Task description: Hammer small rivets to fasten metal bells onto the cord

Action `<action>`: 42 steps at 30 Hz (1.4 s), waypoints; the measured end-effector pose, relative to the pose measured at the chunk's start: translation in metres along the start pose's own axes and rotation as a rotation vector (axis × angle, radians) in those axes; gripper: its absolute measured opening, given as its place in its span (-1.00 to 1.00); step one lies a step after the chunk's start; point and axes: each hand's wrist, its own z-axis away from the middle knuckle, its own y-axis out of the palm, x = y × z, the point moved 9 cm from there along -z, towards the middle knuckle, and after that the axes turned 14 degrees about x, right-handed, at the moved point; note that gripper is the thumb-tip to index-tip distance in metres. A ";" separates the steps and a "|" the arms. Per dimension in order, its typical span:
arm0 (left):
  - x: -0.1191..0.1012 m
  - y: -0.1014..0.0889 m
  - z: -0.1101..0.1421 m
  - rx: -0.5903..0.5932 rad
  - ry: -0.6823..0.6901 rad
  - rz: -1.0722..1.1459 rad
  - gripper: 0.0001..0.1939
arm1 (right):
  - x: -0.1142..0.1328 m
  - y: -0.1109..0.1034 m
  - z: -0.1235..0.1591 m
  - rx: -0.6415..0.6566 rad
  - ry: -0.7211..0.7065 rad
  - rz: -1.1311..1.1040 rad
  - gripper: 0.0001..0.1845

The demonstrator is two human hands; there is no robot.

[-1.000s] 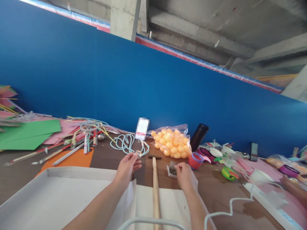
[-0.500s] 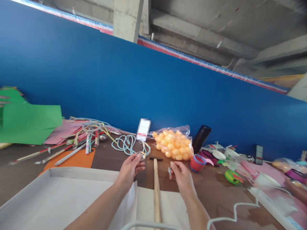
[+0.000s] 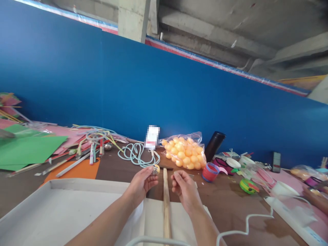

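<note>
My left hand (image 3: 141,181) pinches a small shiny silver ball (image 3: 155,169) with an orange-yellow patch on it, held up between thumb and fingers. To its right, my right hand (image 3: 185,188) is closed in a pinch, its fingertips turned toward the ball but apart from it. Whatever those fingertips hold, if anything, I cannot make out. A wooden handle (image 3: 166,205) with a dark crosspiece at its far end, like a hammer, lies between my two hands. Beneath it is a sheet of pale paper (image 3: 155,218).
A shallow white tray (image 3: 84,183) stands at left. Behind my hands lie a coiled pale-blue cord (image 3: 135,153) and a bag of orange balls (image 3: 184,153). Further right are a black bottle (image 3: 215,145), a red-blue cup (image 3: 210,172) and a green tape roll (image 3: 248,186). Green sheets (image 3: 33,150) lie far left.
My right hand has moved left, closer to the silver ball. The small pale piece seen at its fingertips no longer shows there. The green sheets at left have come down flatter.
</note>
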 end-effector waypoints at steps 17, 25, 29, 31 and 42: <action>-0.002 0.013 0.001 0.086 0.039 -0.171 -0.69 | -0.006 0.032 0.001 0.117 0.012 -0.036 -0.77; -0.002 0.023 0.003 0.109 0.030 -0.195 -0.66 | -0.008 0.032 0.001 0.128 0.021 -0.033 -0.78; -0.002 0.024 0.004 0.111 0.018 -0.196 -0.67 | -0.010 0.031 0.000 0.134 0.032 -0.026 -0.77; -0.001 0.024 0.004 0.120 0.013 -0.198 -0.67 | -0.011 0.030 0.000 0.130 0.035 -0.025 -0.77; 0.001 0.025 0.005 0.136 0.000 -0.208 -0.70 | -0.013 0.031 -0.001 0.139 0.076 -0.039 -0.77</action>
